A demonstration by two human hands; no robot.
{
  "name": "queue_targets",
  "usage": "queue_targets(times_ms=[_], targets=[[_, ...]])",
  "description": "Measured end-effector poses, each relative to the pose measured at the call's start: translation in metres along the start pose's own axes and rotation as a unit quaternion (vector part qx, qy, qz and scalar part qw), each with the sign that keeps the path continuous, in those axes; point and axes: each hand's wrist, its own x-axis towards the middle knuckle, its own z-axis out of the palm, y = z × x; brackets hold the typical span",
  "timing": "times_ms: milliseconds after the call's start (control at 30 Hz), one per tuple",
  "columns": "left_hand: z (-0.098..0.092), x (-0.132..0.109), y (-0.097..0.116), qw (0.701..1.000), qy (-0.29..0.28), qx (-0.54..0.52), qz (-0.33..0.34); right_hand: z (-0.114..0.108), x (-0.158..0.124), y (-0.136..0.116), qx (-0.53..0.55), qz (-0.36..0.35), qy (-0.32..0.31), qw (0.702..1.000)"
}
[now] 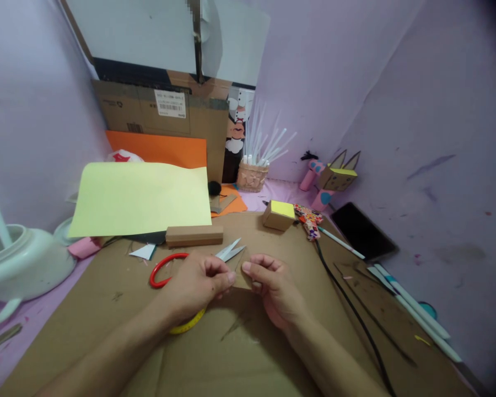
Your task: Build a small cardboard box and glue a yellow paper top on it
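Note:
My left hand (206, 275) and my right hand (270, 281) are close together above the cardboard sheet (182, 369). Thumb and fingers of each pinch a small piece of brown cardboard (242, 277), mostly covered by the fingers. Beyond my left hand lie red-handled scissors (230, 252), blades slightly apart, pointing away to the right. Part of a yellow measuring tape (189, 325) shows beneath my left wrist. Behind the scissors rests a long folded cardboard block (194, 236). A cardboard box with a yellow top (279, 216) stands farther right.
A patterned glue gun (310, 220) trails a black cord (351, 303) down the right side. A phone (361, 231) and white sticks (421, 314) lie there too. At the left are a white teapot-shaped vessel (33, 270) and yellow paper (144, 198). A basket (252, 176) holds glue sticks.

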Motion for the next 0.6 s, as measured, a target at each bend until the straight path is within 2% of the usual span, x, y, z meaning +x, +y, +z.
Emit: queue_targets(times_ms=[267, 433, 600], targets=[[-0.001, -0.0034, 0.0039, 0.998, 0.007, 0.057, 0.003, -0.0014, -0.0004, 0.0013, -0.013, -0.021, -0.01, 1.0], [-0.0008, -0.0041, 0.0059, 0.995, 0.013, 0.095, 0.013, -0.0015, -0.0014, 0.0054, -0.059, -0.045, -0.024, 0.997], [0.0013, -0.0022, -0.0016, 0.998, 0.037, 0.031, 0.03, 0.0014, -0.0061, 0.0064, -0.066, -0.065, -0.048, 0.995]])
